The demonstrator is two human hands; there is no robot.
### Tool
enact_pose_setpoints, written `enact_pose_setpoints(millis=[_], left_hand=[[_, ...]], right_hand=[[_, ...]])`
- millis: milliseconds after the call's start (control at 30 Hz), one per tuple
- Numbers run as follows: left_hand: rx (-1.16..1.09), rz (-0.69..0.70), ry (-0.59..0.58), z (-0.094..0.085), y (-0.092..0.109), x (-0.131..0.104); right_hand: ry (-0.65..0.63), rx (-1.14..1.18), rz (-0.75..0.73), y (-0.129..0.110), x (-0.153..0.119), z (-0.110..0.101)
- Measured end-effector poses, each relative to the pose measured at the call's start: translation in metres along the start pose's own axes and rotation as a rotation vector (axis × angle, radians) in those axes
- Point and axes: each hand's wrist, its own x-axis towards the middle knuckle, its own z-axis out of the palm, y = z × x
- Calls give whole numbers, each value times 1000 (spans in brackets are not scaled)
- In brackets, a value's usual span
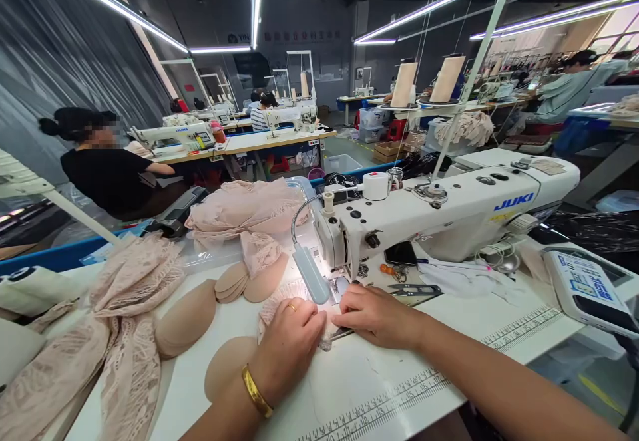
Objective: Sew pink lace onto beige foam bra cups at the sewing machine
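A white sewing machine [449, 208] stands before me, its needle area lit by a grey gooseneck lamp [310, 273]. Pale pink lace fabric [280, 296] lies at the needle, partly covered by my fingers. My left hand [293, 338], with a ring and a gold bangle, has its fingers curled down on the lace left of the presser foot. Closed as well, my right hand [377, 314] grips the fabric's edge close to the needle; its fingertips are partly hidden. Beige oval pads [187, 318] are stacked to the left, and another pad [227, 364] lies beside my left wrist.
Thread snips [415, 290] and a dark phone [400, 253] lie under the machine arm. Lace pieces [134, 281] hang over the left side. A lace pile [249, 205] sits behind. A control panel [589, 288] stands right. A person in black [107, 175] sits at left.
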Motion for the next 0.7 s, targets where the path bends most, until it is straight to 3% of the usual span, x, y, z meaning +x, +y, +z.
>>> enact_pose_setpoints(millis=[300, 700], left_hand=[[-14, 15, 77, 4, 1, 4], [-47, 55, 86, 11, -4, 9]], right_hand=[[7, 15, 9, -2, 2, 0], [-14, 7, 58, 2, -1, 8]])
